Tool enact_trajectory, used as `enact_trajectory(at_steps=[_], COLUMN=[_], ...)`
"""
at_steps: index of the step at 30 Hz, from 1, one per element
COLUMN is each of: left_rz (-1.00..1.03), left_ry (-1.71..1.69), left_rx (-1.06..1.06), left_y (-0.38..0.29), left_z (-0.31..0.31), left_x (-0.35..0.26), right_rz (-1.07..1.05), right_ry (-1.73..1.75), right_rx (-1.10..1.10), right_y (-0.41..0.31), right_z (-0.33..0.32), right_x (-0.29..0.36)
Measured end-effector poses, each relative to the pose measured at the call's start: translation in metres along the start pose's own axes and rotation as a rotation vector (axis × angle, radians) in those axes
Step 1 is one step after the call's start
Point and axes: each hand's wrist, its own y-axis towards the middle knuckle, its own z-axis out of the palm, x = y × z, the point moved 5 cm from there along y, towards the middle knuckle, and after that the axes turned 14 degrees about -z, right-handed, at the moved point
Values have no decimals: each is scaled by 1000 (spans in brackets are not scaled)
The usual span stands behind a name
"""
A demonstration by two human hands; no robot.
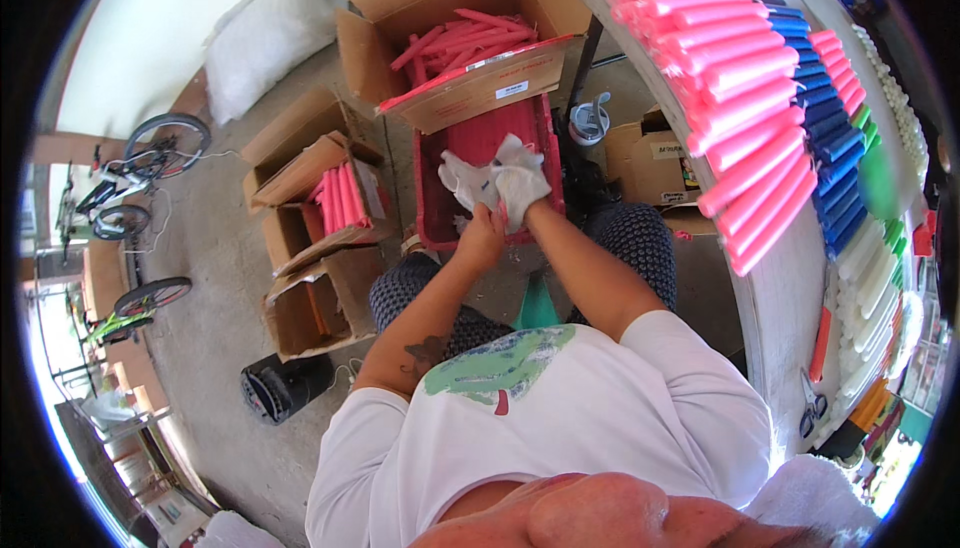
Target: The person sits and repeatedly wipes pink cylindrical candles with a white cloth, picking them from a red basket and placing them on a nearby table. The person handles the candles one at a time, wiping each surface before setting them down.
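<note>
Both hands are together over a red plastic crate [422,173] between the knees. A white cloth glove covers my right hand [521,180]. My left hand [484,236] is bare and pinches white fabric near the other wrist; a second white glove [463,176] hangs there, and whether it is held by the fingers or by the gloved hand is unclear. Behind the crate stands an open cardboard box [480,86] full of pink candles [472,41]. On the table at the right lie rows of pink candles [750,97] and blue candles [832,120].
Smaller cardboard boxes [322,300], one with pink candles [337,199], stand at the left near a black cylindrical device [285,386]. A lidded tumbler [589,121] stands right of the crate. Scissors [811,405] lie on the table [765,323]. Bicycles [120,180] stand far left.
</note>
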Motion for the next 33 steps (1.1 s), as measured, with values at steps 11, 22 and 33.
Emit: enact_trajectory(at_steps=[11, 22, 33], left_rz=[-611, -397, -358], left_ry=[-1166, -1632, -1293], left_rx=[619, 917, 383], left_y=[-119, -131, -143], left_z=[-123, -76, -83], left_x=[-117, -139, -149], right_rz=[-208, 368, 640], right_ry=[264, 2621, 2567], right_rx=[-386, -877, -968], right_y=[-84, -126, -145], right_z=[-114, -158, -201], right_x=[-43, -22, 30])
